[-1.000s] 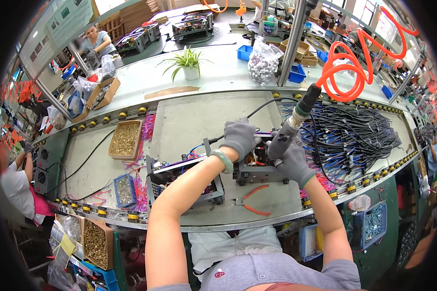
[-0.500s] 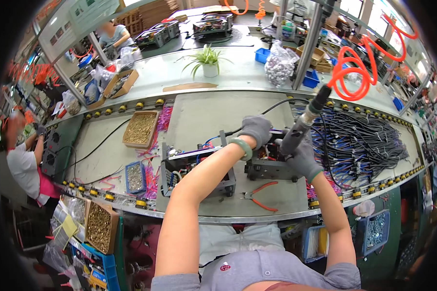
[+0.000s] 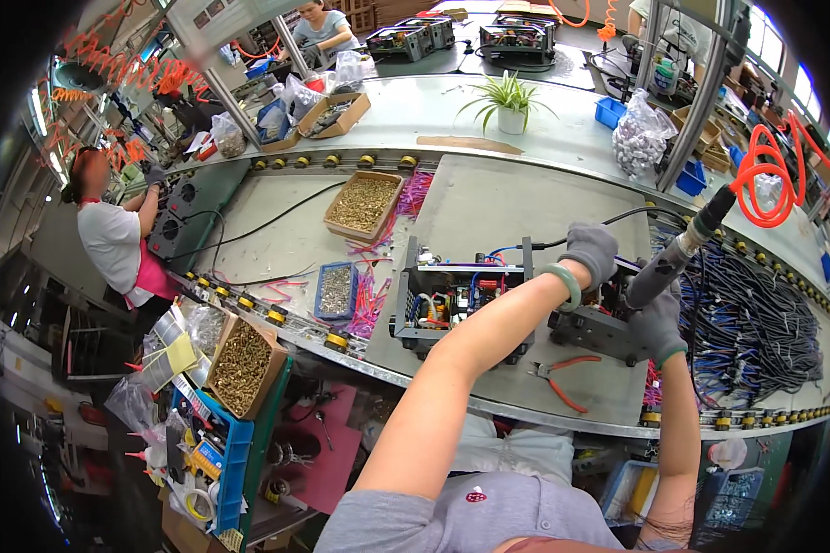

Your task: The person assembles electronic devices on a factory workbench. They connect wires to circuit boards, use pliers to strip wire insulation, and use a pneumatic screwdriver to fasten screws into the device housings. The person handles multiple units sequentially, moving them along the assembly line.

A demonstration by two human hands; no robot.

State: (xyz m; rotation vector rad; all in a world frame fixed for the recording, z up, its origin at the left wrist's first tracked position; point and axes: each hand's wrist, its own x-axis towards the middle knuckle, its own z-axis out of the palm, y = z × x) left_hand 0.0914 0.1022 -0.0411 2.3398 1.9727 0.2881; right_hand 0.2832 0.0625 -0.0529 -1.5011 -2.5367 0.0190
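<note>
My right hand [image 3: 657, 324], in a grey glove, is wrapped round a dark air screwdriver [image 3: 659, 275] that slants down to the right-hand metal chassis [image 3: 599, 334]. My left hand [image 3: 588, 253], also gloved and with a pale green bangle at the wrist, is closed at the far side of that chassis. Its fingertips are hidden, and so is the screwdriver's tip. Left of my forearm stands a second open chassis [image 3: 466, 300] with coloured wires and circuit parts inside. Red-handled pliers [image 3: 564, 380] lie on the grey board [image 3: 526, 198] in front of the right chassis.
An orange coiled hose [image 3: 770, 175] feeds the screwdriver. Black cables [image 3: 756, 318] pile up at right. A box of brass screws [image 3: 364, 203] and a blue tray [image 3: 337, 291] of small metal parts sit at left. Beyond are a potted plant [image 3: 510, 106] and a co-worker [image 3: 115, 230] at far left.
The view has swung left, so everything sits further right in the picture. Both hands stay at the right chassis, and the screwdriver is still in my right hand.
</note>
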